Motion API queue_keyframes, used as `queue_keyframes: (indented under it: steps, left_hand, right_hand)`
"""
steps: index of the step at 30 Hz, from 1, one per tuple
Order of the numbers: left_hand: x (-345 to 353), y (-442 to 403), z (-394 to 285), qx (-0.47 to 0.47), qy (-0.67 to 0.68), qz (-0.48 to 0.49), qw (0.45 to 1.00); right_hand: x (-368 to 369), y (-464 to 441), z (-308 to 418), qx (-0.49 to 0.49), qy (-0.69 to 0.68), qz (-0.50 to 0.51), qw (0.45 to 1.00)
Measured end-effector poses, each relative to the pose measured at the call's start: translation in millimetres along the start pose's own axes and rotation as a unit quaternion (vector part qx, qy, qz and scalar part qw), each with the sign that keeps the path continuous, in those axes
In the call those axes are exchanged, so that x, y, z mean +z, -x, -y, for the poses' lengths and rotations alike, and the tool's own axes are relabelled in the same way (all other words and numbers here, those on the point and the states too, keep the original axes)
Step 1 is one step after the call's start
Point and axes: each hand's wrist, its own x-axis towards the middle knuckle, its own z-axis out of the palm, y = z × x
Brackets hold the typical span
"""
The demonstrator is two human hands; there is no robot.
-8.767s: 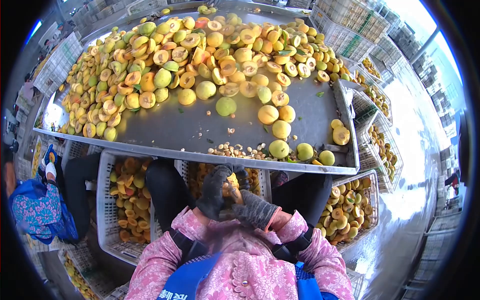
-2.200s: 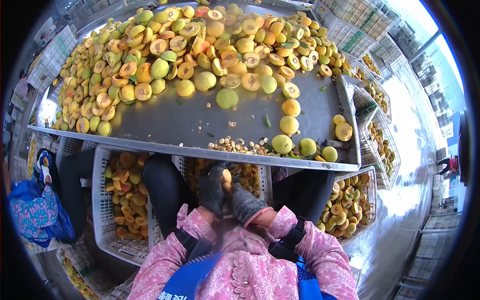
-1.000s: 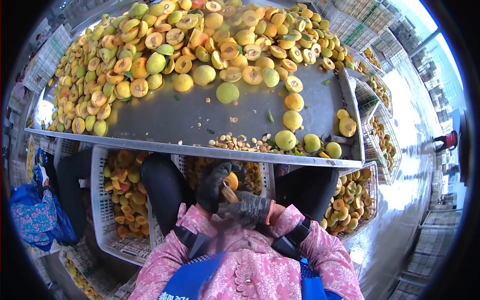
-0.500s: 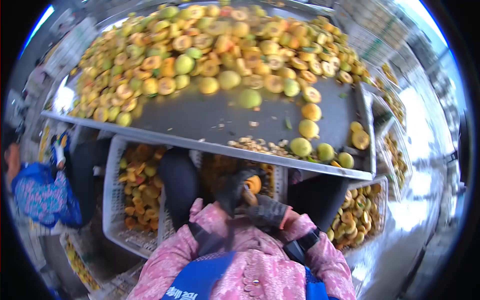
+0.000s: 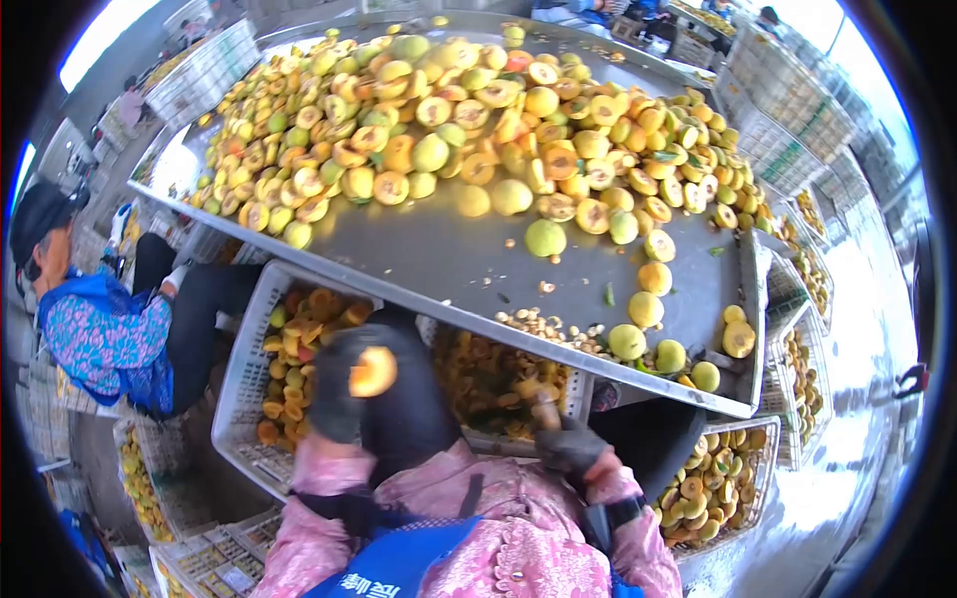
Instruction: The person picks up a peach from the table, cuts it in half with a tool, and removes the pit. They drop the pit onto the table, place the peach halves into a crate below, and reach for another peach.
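- Two gloved hands work apart: the left hand (image 5: pixel 334 404) has a fruit half (image 5: pixel 373 372) in its grasp, between the left crate (image 5: pixel 232 401) and the thigh (image 5: pixel 407 404); blur hides the finger placement.
- The right hand (image 5: pixel 571 447) is closed around a short tool (image 5: pixel 544 411) over the middle crate (image 5: pixel 580 393); its tip is unclear.
- A loose hold or short swing could drop the half beside the crate.
- Wet gloves, if so, might let the tool slip.
- Knocking the surface (image 5: pixel 399 239) could roll its loose fruit.
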Motion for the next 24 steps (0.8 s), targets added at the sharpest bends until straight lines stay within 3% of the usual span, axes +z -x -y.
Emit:
queue_keyframes:
  steps: [1, 2, 3, 6, 7, 9, 11, 13, 15, 18, 20, 21, 23, 24]
  left_hand:
    - [-34, -3, -2, -0.108, 0.032, -0.048, 0.992]
    - [-80, -1, 25, -0.049, -0.289, -0.042, 0.955]
    - [-99, -3, 31, -0.109, -0.381, -0.082, 0.915]
    - [-89, -20, 22, -0.002, -0.48, -0.141, 0.866]
    - [-64, -31, 10, -0.035, -0.347, -0.132, 0.928]
    - [-22, -66, 1, -0.018, -0.317, 0.004, 0.948]
    - [32, -99, 19, 0.153, -0.294, 0.084, 0.94]
    - [98, -133, 19, 0.025, -0.241, 0.143, 0.96]
    - [158, -162, 21, -0.027, -0.256, 0.256, 0.932]
    - [223, -173, 58, 0.042, -0.443, 0.246, 0.861]
    - [247, -168, 63, 0.026, -0.555, 0.227, 0.8]
    - [247, -169, 63, 0.022, -0.483, 0.24, 0.842]
    - [231, -172, 63, 0.011, -0.334, 0.261, 0.906]
    - [220, -174, 69, -0.13, -0.129, 0.316, 0.931]
  right_hand:
    - [1, -8, -17, -0.006, 0.246, 0.002, 0.969]
    - [2, -15, -35, -0.013, 0.434, 0.001, 0.901]
    - [2, -20, -44, -0.009, 0.426, 0.006, 0.905]
    - [-1, -26, -59, -0.004, 0.409, 0.016, 0.913]
    - [-4, -25, -60, -0.003, 0.396, 0.014, 0.918]
    - [-10, -27, -61, -0.007, 0.377, 0.004, 0.926]
    - [-13, -26, -67, -0.008, 0.363, -0.01, 0.932]
    - [-13, -27, -76, -0.014, 0.345, -0.033, 0.938]
    - [-15, -26, -81, -0.042, 0.333, -0.059, 0.94]
    - [-17, -11, -69, -0.096, 0.313, -0.091, 0.941]
    - [-19, 4, -46, -0.059, 0.17, -0.111, 0.977]
    - [-20, 7, -42, -0.05, 0.106, -0.112, 0.987]
    - [-20, 11, -28, -0.032, 0.139, -0.115, 0.983]
    - [-24, 9, -17, -0.024, 0.238, -0.116, 0.964]
